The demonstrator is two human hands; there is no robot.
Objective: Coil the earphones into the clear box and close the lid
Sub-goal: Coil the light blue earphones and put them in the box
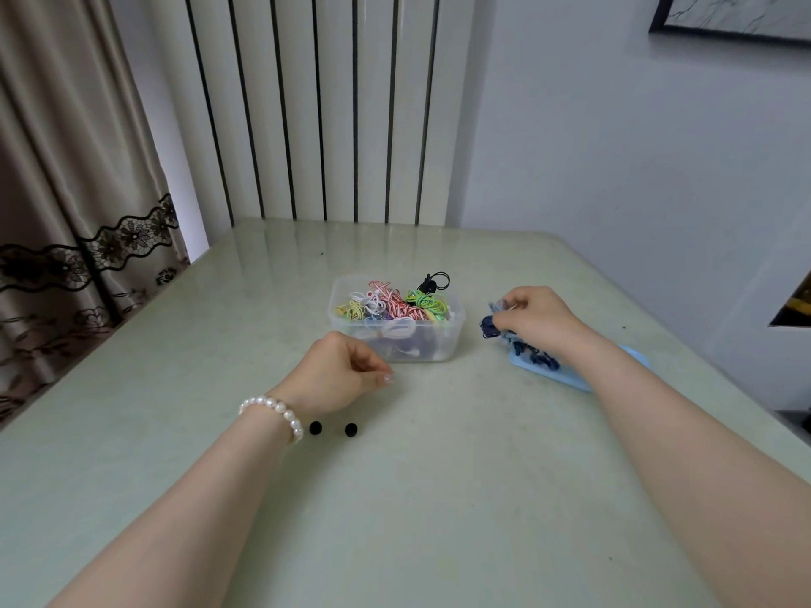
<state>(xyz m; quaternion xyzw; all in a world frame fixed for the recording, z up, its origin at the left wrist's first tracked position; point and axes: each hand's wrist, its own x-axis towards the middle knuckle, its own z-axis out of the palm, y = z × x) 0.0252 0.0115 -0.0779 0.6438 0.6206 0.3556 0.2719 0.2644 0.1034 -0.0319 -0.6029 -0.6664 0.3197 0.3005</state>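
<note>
The fingers [511, 310] of the right hand [537, 320] are bent in and pinch a dark blue earphone cord [490, 326]. This hand is at about 2 o'clock on the tabletop [439, 498], just to the right of the clear box [397, 320]. More of the dark blue cord lies under the wrist, on a light blue lid [570, 373] that rests flat on the tabletop (the arm hides part of it).

The fingers [386, 377] of the left hand [340, 373] are curled in, with the tips close together. I cannot tell if they hold anything, because any thin thing there is too small to see. This hand is near the middle of the tabletop, just in front of the clear box, at its 7 o'clock corner. A white bead bracelet [276, 412] goes around the left wrist.

The clear box sits at about 12 o'clock from the hands, and its top is open. It is full of coiled earphones [395, 302] in many colors: red and white stripes, green, yellow, white and purple. A black cord [432, 280] sticks up at the back right corner of the box.

Two small black round things [332, 428] lie side by side on the tabletop, just right of the bracelet.

Behind the tabletop is a white wall panel with dark stripes [316, 107]. A brown curtain [74, 182] hangs at 10 o'clock.
</note>
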